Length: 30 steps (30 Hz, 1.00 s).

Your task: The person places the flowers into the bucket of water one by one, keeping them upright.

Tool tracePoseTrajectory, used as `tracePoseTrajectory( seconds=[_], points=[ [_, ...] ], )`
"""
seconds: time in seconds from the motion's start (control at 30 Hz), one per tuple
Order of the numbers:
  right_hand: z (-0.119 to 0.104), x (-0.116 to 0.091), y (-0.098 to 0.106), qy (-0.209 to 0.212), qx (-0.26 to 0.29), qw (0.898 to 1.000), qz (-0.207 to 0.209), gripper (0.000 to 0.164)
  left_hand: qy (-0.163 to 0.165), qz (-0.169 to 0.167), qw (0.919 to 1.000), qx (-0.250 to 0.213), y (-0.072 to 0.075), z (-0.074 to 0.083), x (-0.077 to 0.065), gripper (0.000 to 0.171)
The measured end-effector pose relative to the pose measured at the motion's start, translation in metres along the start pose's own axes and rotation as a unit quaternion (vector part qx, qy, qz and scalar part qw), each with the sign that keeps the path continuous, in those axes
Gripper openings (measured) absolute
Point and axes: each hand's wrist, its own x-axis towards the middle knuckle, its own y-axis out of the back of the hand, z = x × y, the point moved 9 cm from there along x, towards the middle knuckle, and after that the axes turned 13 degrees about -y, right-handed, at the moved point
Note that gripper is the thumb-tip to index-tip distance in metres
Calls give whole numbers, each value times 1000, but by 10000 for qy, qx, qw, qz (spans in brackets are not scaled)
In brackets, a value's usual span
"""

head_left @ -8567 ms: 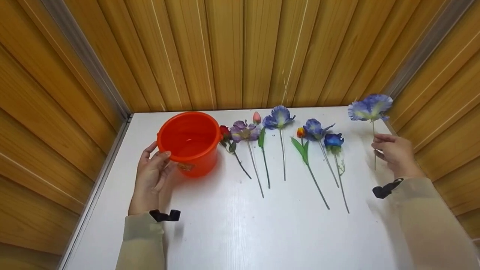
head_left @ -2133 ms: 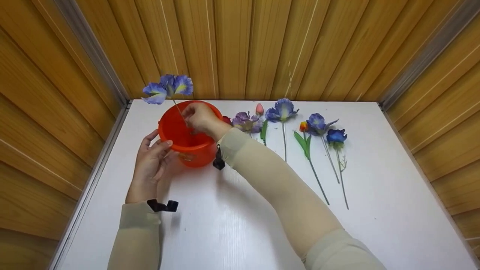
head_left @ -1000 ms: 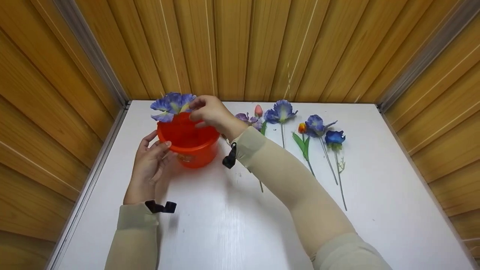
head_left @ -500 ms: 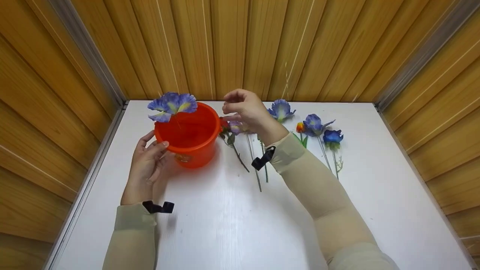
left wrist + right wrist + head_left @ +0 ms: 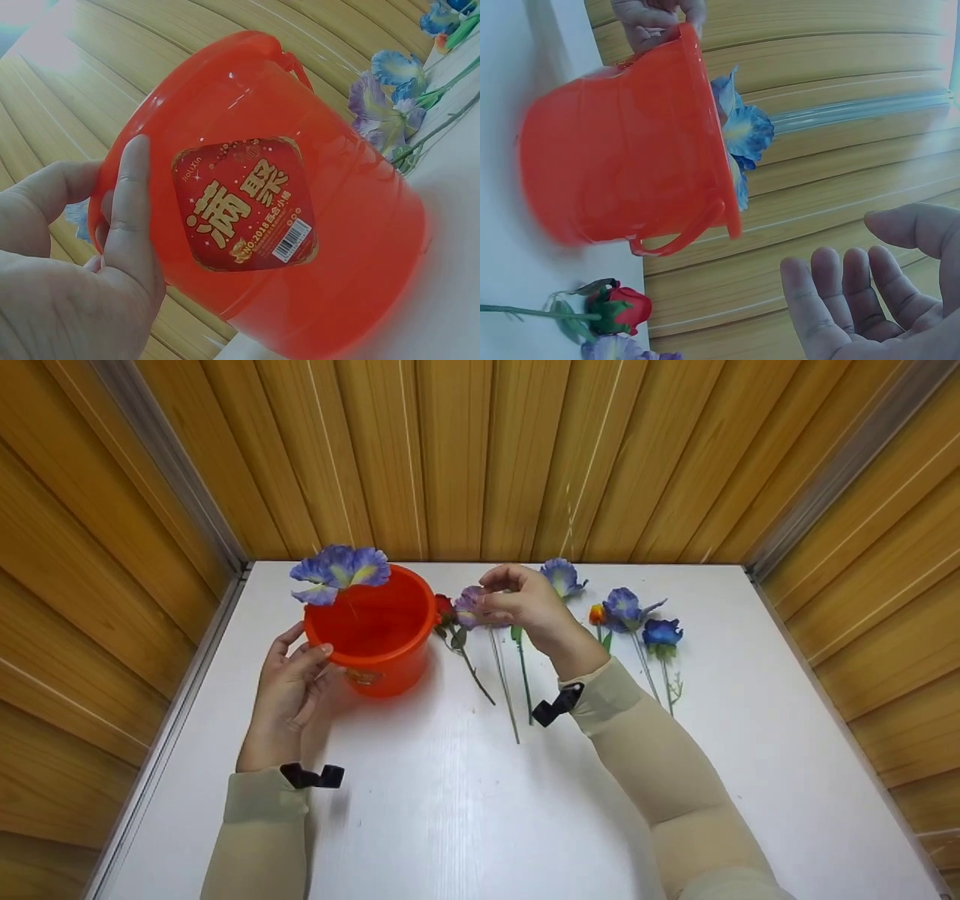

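Note:
My left hand (image 5: 281,701) holds the red plastic bucket (image 5: 386,679) at its left rim, the thumb (image 5: 131,217) lying on the outside wall beside the label. A blue-violet artificial iris (image 5: 341,574) stands in the bucket, its bloom above the rim at the back left. My right hand (image 5: 525,607) hovers over the row of flowers, its fingers relaxed with nothing between them. Below it lies a purple iris (image 5: 470,606), partly covered by the hand. A red rose (image 5: 444,607) rests right beside the bucket. The pink bud seen earlier is hidden behind my right hand.
Farther right on the white table (image 5: 442,810) lie a blue iris (image 5: 561,577), an orange tulip (image 5: 597,615), another blue iris (image 5: 624,606) and a blue rose (image 5: 663,634). Wooden panel walls (image 5: 457,457) enclose the back and sides.
The blue-violet iris went from my right hand into the bucket and was let go. My right hand then drew away rightward to above the purple iris. My left hand kept its hold on the bucket.

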Motion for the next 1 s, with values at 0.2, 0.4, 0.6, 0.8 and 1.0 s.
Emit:
tracePoseTrajectory(
  seconds=[0.2, 0.4, 0.6, 0.8, 1.0],
  points=[
    [19, -9, 18, -16, 46, 10000, 56, 29, 75, 34, 10000, -5, 0, -2, -1, 72],
    [40, -18, 42, -180, -73, 9992, 362, 27, 43, 42, 10000, 79, 0, -1, -1, 72],
    [60, -22, 67, -337, 170, 9978, 538, 28, -13, 20, 10000, 93, 0, 0, 0, 71],
    [76, -28, 96, -408, 346, 9964, 664, 25, 83, 46, 9999, 78, 0, 0, -1, 74],
    [90, -39, 131, -449, 440, 9941, 888, 19, 85, 47, 9999, 54, 1, 0, -1, 74]
  ],
)
